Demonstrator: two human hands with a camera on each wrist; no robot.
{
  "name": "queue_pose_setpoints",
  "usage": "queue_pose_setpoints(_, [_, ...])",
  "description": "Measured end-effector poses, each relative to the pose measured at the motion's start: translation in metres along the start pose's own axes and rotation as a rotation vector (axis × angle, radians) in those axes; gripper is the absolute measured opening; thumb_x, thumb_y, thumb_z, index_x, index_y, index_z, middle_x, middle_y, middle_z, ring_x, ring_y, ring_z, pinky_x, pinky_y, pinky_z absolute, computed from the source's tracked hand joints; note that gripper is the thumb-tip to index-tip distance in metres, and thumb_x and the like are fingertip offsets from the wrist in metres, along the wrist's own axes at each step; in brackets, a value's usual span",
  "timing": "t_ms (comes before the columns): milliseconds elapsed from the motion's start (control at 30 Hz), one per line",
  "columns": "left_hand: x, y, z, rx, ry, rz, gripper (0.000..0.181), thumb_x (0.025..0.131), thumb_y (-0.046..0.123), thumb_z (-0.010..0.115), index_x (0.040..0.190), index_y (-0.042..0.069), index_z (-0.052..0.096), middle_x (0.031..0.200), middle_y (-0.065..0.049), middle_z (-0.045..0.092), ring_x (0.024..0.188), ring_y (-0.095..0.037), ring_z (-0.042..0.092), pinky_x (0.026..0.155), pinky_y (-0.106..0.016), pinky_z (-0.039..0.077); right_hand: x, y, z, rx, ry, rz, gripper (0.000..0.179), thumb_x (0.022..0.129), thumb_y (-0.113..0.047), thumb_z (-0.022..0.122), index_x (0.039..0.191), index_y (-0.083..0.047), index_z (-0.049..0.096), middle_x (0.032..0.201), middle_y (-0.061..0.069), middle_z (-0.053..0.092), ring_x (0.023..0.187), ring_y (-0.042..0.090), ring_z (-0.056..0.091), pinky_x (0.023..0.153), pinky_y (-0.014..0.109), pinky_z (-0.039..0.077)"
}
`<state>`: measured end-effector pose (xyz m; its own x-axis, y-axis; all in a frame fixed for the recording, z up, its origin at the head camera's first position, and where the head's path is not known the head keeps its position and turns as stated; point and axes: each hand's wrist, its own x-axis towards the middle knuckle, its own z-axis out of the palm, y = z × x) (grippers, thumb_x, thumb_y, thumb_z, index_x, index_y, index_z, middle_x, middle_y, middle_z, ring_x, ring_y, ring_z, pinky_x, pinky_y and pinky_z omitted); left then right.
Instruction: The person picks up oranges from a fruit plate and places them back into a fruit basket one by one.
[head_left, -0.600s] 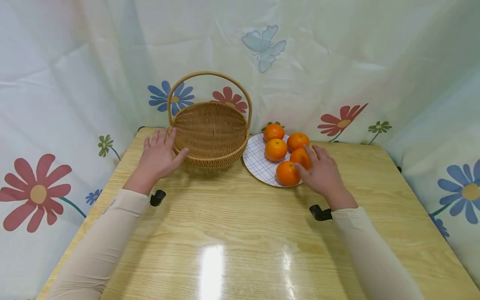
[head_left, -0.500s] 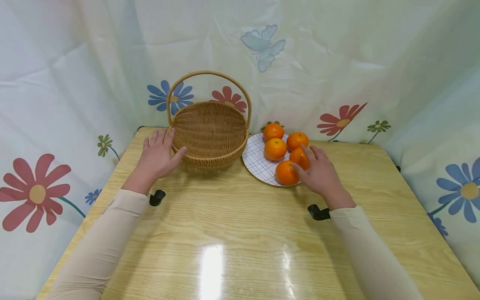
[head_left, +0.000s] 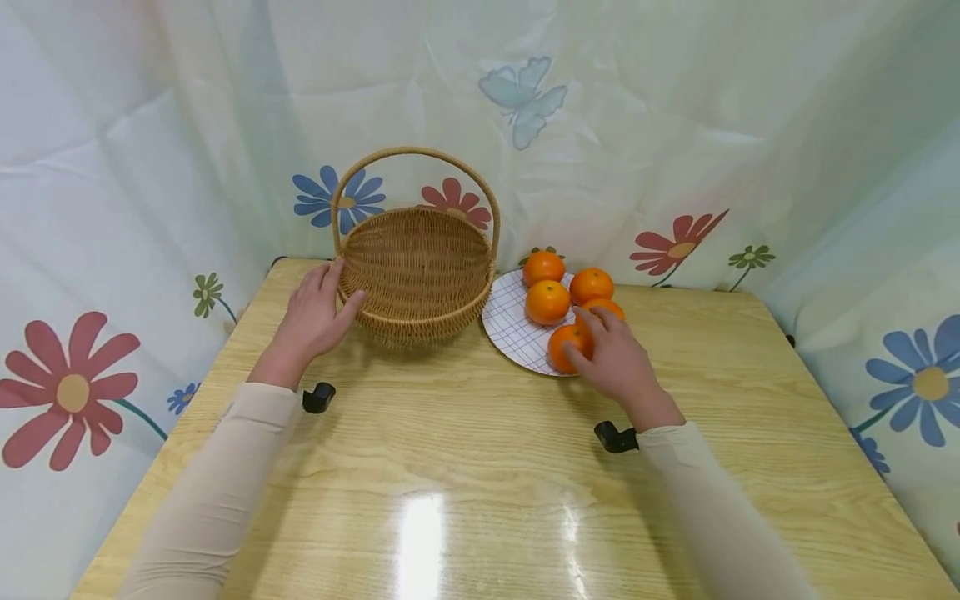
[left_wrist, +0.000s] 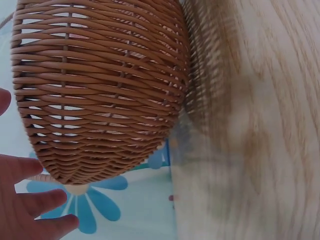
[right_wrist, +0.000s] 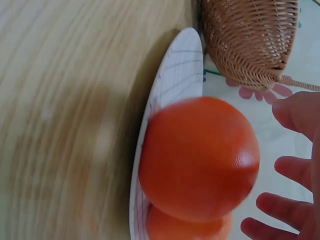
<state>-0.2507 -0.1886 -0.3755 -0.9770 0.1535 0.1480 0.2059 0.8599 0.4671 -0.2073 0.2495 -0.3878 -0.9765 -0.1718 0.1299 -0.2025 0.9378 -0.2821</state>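
My left hand (head_left: 309, 317) is at the left side of a brown wicker basket (head_left: 420, 258) with a tall arched handle. In the left wrist view its fingers (left_wrist: 42, 202) are spread right at the edge of the weave. My right hand (head_left: 618, 362) hovers over the front tangerine (head_left: 566, 348), fingers loosely bent and gripping nothing. The right wrist view shows a gap between those fingers (right_wrist: 287, 207) and the fruit. Several more tangerines (head_left: 547, 302) share the round checked plate (head_left: 513, 333); my hand partly covers one (head_left: 606, 307).
Basket and plate stand side by side at the back of a light wooden table (head_left: 450, 442). Behind them hangs a flowered curtain (head_left: 637, 125). A black wrist-camera piece juts out beside each wrist.
My right hand has shifted left, from the right-hand tangerine to over the front one. My left hand stays by the basket, its fingers drawn slightly closer together.
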Motion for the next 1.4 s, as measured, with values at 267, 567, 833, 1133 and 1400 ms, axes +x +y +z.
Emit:
queue_pose_setpoints(267, [0.003,-0.005,0.007,-0.139,0.003,-0.042,0.076,0.101,0.055,0.032,0.158,0.014,0.003,0.159,-0.026,0.011,0.146,-0.045,0.013,0.113,-0.064,0.021,0.004,-0.006,0.012,0.007,0.005,-0.005,0.068,0.091,-0.04,0.062,0.147,-0.009,0.039,0.146,0.022,0.037,0.126,0.044,0.042,0.101,0.061,0.042])
queue_pose_setpoints(567, [0.004,-0.01,0.022,-0.245,0.014,-0.111,0.073,0.1,0.057,0.03,0.157,0.027,-0.005,0.161,-0.022,0.008,0.143,-0.049,0.021,0.112,-0.065,0.023,0.006,-0.012,0.02,-0.003,-0.038,0.027,0.069,0.087,-0.04,0.068,0.144,-0.011,0.044,0.147,0.021,0.036,0.126,0.043,0.042,0.097,0.063,0.044])
queue_pose_setpoints(833, [0.004,-0.012,0.033,-0.377,0.064,-0.113,0.07,0.101,0.052,0.032,0.156,0.032,-0.006,0.164,-0.012,0.004,0.148,-0.042,0.013,0.115,-0.063,0.017,0.006,-0.013,0.023,-0.019,-0.032,0.021,0.067,0.085,-0.037,0.071,0.141,-0.011,0.046,0.142,0.021,0.039,0.122,0.043,0.043,0.094,0.062,0.046])
queue_pose_setpoints(1133, [0.0,-0.011,0.045,-0.461,0.138,-0.127,0.068,0.101,0.047,0.037,0.156,0.036,-0.002,0.164,-0.005,0.005,0.149,-0.036,0.012,0.117,-0.06,0.017,0.007,-0.015,0.024,-0.032,-0.015,-0.02,0.063,0.082,-0.031,0.076,0.136,-0.006,0.052,0.135,0.023,0.046,0.12,0.044,0.045,0.097,0.06,0.045])
queue_pose_setpoints(1400, [0.003,-0.007,0.049,-0.476,0.144,-0.142,0.068,0.101,0.042,0.041,0.156,0.036,0.002,0.164,-0.004,0.009,0.149,-0.034,0.015,0.117,-0.058,0.021,0.011,-0.021,0.024,-0.008,0.004,-0.055,0.061,0.081,-0.029,0.077,0.133,-0.008,0.054,0.134,0.019,0.049,0.118,0.041,0.047,0.097,0.059,0.045])
